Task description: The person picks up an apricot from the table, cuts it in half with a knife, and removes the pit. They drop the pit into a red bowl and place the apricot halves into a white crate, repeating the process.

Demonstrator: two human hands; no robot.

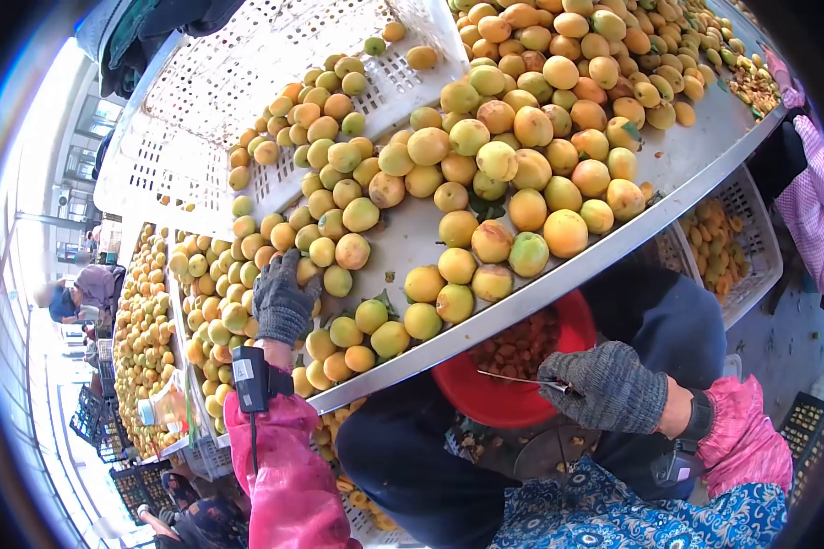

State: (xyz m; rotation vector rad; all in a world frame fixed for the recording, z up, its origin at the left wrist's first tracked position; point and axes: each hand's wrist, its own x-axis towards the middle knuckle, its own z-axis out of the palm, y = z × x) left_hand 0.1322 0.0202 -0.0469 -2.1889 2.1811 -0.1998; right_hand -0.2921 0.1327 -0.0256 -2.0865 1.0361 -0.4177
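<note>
Head view: left hand (284, 302), in a dark knit glove, lies palm-down on the fruit (499, 160) at the near-left end of the pile. Fingers (288, 267) are slightly spread and bent over the top of the fruit; cannot tell whether they grip one. The fruit, yellow-orange and round, covers most of the metal desk (696, 151), heaped from the near edge to the far end. Right hand (609, 384), gloved grey, sits below the desk edge with its fingers pressed together, pinching a thin knife (517, 377) that points left. The blade lies over a red bowl (485, 412) holding brown pits (522, 348). A white crate (247, 55) lies tipped on the far left of the desk, fruit spilling from it. A second crate (751, 229) with fruit stands under the desk, right.
</note>
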